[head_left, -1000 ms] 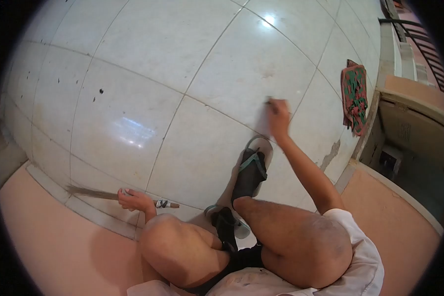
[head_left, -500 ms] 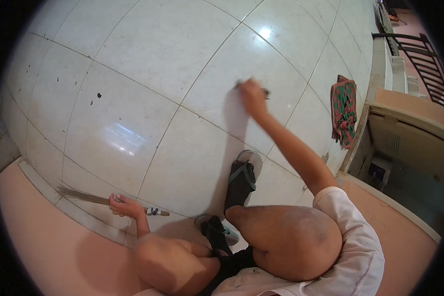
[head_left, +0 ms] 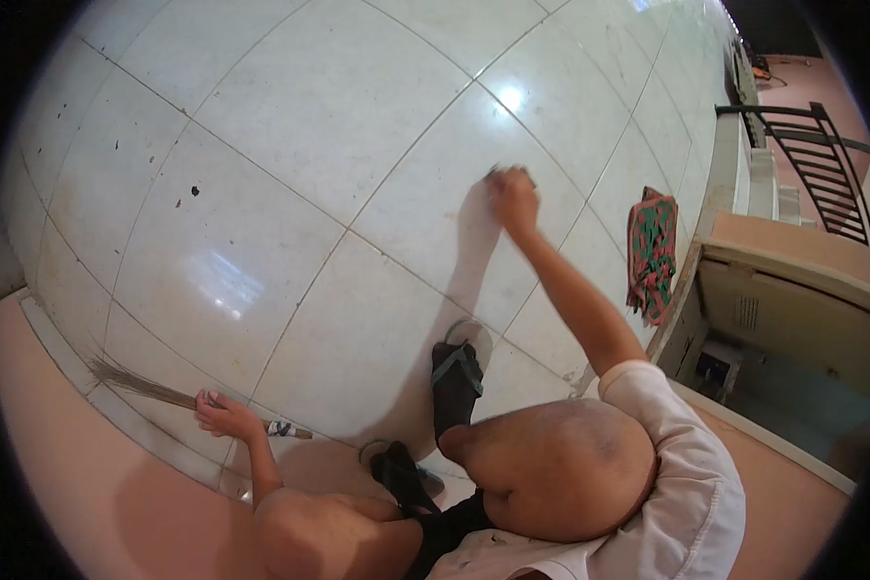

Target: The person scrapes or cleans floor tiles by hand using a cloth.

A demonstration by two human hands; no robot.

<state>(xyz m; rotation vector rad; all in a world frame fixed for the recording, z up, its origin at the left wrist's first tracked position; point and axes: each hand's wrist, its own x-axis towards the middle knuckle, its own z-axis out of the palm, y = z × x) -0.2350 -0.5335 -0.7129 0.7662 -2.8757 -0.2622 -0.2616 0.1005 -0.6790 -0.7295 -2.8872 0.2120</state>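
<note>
Left hand grips a brown bristle broom, 8 o'clock; right hand closed on something dark, 1ish; black flecks uncollected around 10.

A white short-sleeved top, stitched along a seam and dotted with a few small dark marks near six o'clock, spreads toward four o'clock. Black shorts show at six o'clock. Below centre, around six o'clock, are dark socks in flip-flops with greyish soles and dull green straps.
</note>
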